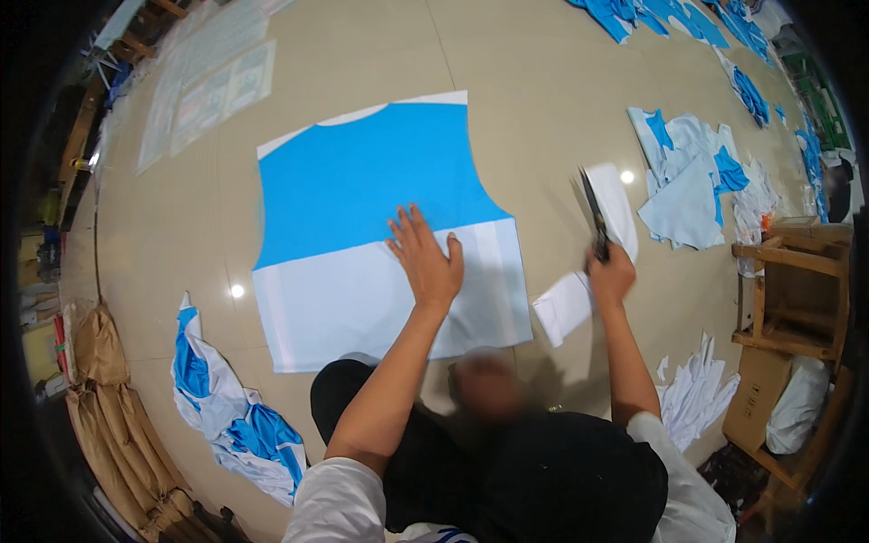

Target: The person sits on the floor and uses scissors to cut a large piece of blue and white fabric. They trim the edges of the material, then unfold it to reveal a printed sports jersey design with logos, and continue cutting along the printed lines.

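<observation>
A shirt-shaped fabric panel [362,181], bright blue above and pale blue-white below, lies flat on the tiled floor before me. My left hand [425,258] rests flat on it with fingers spread, near the seam between the two colours. To the right of the panel, my right hand [611,271] grips a pair of dark scissors [593,204], blades pointing away from me. Beneath and beside the scissors is a white strip of cloth [617,195], and a folded white piece [563,308] lies just nearer to me.
Crumpled blue-and-white cloth [231,412] lies at the left; more cut pieces [688,181] are at the right. White scraps [697,389] sit near a wooden stool [792,290] and a cardboard box [756,398]. Brown sacks [113,425] line the left side. Plastic sheets [222,95] lie far left.
</observation>
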Demonstrator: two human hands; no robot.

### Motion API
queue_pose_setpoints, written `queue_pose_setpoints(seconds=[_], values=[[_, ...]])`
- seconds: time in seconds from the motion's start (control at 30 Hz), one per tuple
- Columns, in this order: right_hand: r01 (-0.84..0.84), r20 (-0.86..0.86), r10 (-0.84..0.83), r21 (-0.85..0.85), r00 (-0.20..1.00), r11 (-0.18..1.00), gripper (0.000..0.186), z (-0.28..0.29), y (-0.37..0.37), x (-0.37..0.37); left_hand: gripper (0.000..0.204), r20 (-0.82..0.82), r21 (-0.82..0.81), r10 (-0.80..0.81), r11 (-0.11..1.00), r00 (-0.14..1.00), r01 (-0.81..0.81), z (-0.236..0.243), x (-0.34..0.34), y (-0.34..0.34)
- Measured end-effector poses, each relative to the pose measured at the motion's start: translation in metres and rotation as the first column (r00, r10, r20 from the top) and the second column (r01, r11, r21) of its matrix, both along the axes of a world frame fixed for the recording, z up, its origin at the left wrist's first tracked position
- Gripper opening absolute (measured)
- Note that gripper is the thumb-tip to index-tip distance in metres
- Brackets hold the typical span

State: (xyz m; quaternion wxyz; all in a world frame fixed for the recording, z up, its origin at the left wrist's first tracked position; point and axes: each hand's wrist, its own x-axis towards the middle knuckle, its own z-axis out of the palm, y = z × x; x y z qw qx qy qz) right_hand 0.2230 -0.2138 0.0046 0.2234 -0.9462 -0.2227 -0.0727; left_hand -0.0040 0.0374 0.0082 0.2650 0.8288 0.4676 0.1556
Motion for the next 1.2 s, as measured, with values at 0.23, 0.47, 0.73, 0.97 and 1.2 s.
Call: queue_pose_setpoints(seconds=[0.23, 0.47, 0.73, 0.97, 1.2], values=[[0.223, 0.047, -0.220, -0.061, 0.974, 0.973, 0.019, -0.008, -0.213, -0.046, 0.090, -0.237, 0.078, 0.506, 0.861, 0.830, -0.503, -0.014, -0.057, 0.094], [0.446, -0.051, -0.451, -0.088, 0.891, 0.891, 0.013, 0.015, -0.304, -0.095, 0.086, -0.319, 0.237, 0.511, 0.858, 0.798, -0.455, -0.024, -0.079, 0.139], [0.463, 0.016, -0.467, -0.155, 0.884, 0.872, 0.028, 0.016, -0.307, -0.100, 0.081, -0.289, 0.320, -0.041, 0.938, 0.957, 0.136, -0.014, -0.077, 0.246], [0.403, -0.019, -0.403, -0.012, 0.915, 0.915, 0.030, 0.018, -0.276, -0.081, 0.078, -0.229, 0.338, -0.334, 0.854, 0.914, 0.396, -0.009, 0.009, 0.142], [0.281, -0.105, -0.268, 0.149, 0.958, 0.948, 0.022, 0.012, -0.231, -0.077, 0.077, -0.241, 0.254, -0.435, 0.835, 0.868, 0.489, -0.021, 0.046, 0.081]])
